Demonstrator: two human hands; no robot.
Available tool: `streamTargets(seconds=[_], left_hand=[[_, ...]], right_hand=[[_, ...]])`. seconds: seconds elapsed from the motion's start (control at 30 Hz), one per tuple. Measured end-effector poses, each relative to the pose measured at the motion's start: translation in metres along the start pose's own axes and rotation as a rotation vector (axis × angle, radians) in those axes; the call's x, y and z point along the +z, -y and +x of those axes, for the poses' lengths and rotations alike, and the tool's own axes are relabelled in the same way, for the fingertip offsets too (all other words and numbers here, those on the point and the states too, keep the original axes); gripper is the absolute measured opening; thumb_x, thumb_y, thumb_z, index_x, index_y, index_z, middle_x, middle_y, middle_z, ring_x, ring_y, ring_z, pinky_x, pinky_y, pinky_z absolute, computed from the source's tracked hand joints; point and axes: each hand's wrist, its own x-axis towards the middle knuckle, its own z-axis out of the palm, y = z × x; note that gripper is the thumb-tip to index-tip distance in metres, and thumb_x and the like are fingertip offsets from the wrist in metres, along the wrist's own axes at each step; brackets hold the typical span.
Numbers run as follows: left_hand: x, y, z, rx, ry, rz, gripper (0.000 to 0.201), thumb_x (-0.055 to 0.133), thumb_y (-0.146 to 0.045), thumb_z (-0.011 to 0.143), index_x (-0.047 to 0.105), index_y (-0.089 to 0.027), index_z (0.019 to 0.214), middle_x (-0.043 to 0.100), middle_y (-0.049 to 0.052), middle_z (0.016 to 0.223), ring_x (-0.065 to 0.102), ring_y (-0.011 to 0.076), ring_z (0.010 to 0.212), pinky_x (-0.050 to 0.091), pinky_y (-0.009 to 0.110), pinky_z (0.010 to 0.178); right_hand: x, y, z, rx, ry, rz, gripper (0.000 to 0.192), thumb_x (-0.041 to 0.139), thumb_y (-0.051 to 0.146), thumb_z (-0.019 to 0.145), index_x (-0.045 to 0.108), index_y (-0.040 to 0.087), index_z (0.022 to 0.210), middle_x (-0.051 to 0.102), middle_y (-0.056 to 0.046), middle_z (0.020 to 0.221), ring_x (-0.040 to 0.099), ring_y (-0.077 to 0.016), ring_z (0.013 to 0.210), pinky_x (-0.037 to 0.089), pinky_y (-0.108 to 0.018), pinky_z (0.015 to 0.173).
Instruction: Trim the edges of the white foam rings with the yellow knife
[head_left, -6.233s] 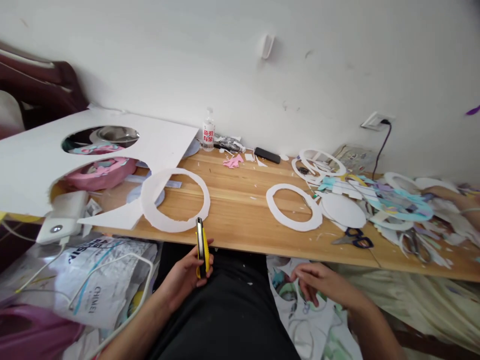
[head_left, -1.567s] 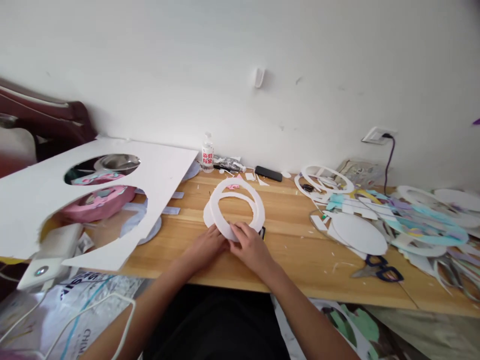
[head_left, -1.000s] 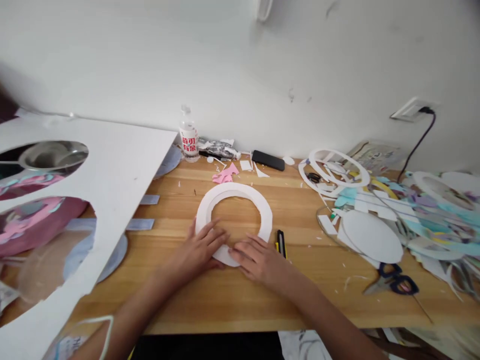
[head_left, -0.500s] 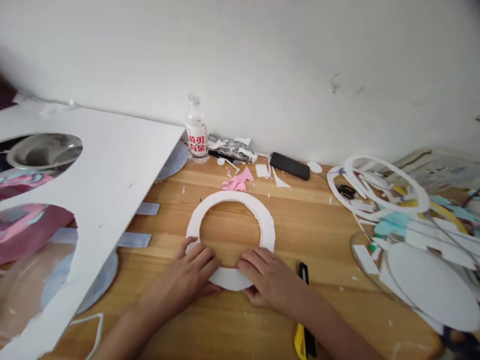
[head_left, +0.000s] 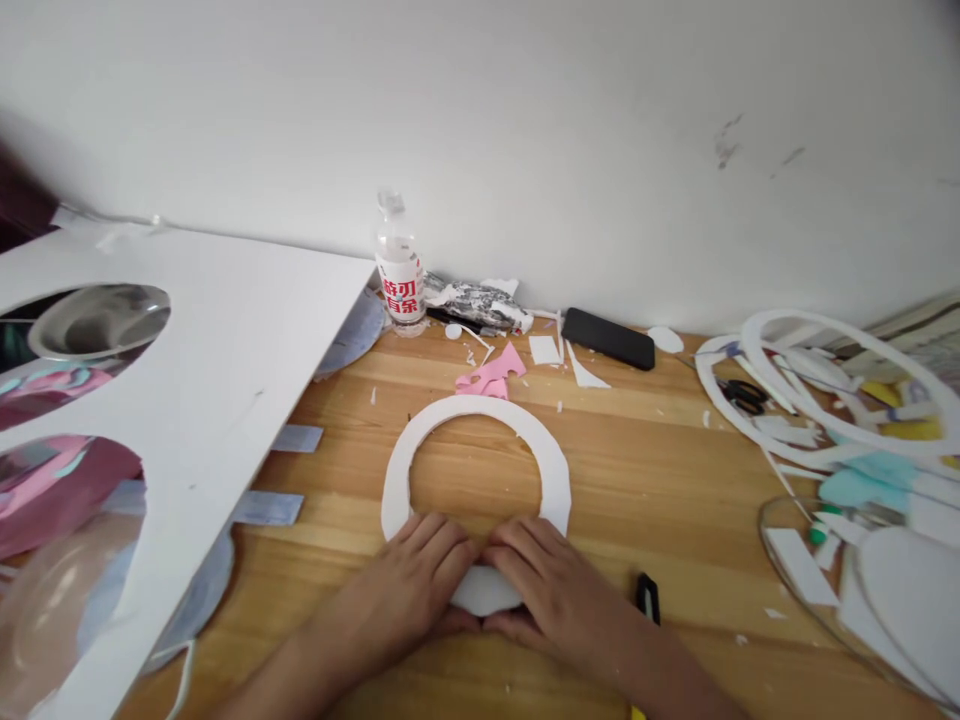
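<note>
A white foam ring (head_left: 556, 472) lies flat on the wooden table (head_left: 660, 480) right in front of me. My left hand (head_left: 416, 585) and my right hand (head_left: 551, 590) sit side by side on its near arc, fingers on top and thumbs at the near edge, fingertips almost touching. A second ring may lie stacked under it; I cannot tell. A utility knife (head_left: 649, 597) lies on the table just right of my right wrist, with only its black tip showing.
A large white foam board (head_left: 225, 340) with oval cut-outs overhangs the table's left side. At the wall stand a bottle (head_left: 399, 270), a black phone (head_left: 607, 338) and pink scraps (head_left: 491, 375). More white rings (head_left: 825, 400) and coloured offcuts crowd the right.
I put the yellow knife down, stacked and laid the ring flat before me, and drew both hands together on its near arc. My view has moved closer and lower.
</note>
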Motion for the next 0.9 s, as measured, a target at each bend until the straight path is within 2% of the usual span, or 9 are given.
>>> streamTargets(seconds=[0.17, 0.3, 0.43, 0.63, 0.9], left_hand=[[0.001, 0.006, -0.001, 0.003, 0.016, -0.075, 0.035, 0.062, -0.038, 0.091, 0.057, -0.015, 0.117, 0.063, 0.009, 0.105, 0.056, 0.0273, 0.096, 0.048, 0.043, 0.085], [0.003, 0.007, -0.001, 0.017, -0.002, -0.075, 0.035, 0.062, -0.039, 0.091, 0.057, -0.015, 0.116, 0.063, 0.009, 0.105, 0.056, 0.0272, 0.095, 0.048, 0.043, 0.085], [0.0, 0.007, -0.001, 0.034, -0.018, -0.039, 0.036, 0.064, -0.038, 0.089, 0.059, -0.015, 0.116, 0.064, 0.009, 0.103, 0.056, 0.0267, 0.093, 0.049, 0.043, 0.084], [0.002, 0.007, -0.005, 0.046, -0.014, 0.003, 0.042, 0.065, -0.019, 0.087, 0.055, -0.013, 0.127, 0.064, 0.011, 0.108, 0.055, 0.0282, 0.097, 0.051, 0.045, 0.085], [-0.004, 0.009, -0.012, 0.078, -0.007, -0.013, 0.057, 0.056, -0.001, 0.083, 0.049, -0.016, 0.138, 0.062, 0.011, 0.118, 0.054, 0.0266, 0.109, 0.053, 0.043, 0.093]], right_hand=[[-0.003, -0.002, 0.001, -0.006, -0.001, 0.006, 0.039, 0.071, 0.037, 0.083, 0.057, 0.017, 0.113, 0.058, -0.009, 0.114, 0.05, -0.0271, 0.106, 0.048, -0.045, 0.094], [-0.006, -0.002, 0.001, -0.013, 0.005, 0.028, 0.035, 0.068, 0.031, 0.084, 0.057, 0.016, 0.113, 0.058, -0.009, 0.113, 0.05, -0.0268, 0.105, 0.048, -0.044, 0.093], [-0.004, -0.004, 0.001, -0.041, -0.027, 0.038, 0.035, 0.069, 0.035, 0.086, 0.058, 0.015, 0.113, 0.059, -0.009, 0.111, 0.052, -0.0265, 0.103, 0.05, -0.043, 0.091], [0.0, -0.009, -0.001, -0.092, -0.127, 0.02, 0.048, 0.071, 0.04, 0.085, 0.056, 0.012, 0.121, 0.061, -0.011, 0.111, 0.055, -0.0262, 0.103, 0.052, -0.042, 0.091], [-0.001, -0.01, -0.001, -0.1, -0.117, 0.013, 0.054, 0.073, 0.043, 0.082, 0.056, 0.013, 0.122, 0.061, -0.011, 0.112, 0.056, -0.0248, 0.106, 0.053, -0.041, 0.095]])
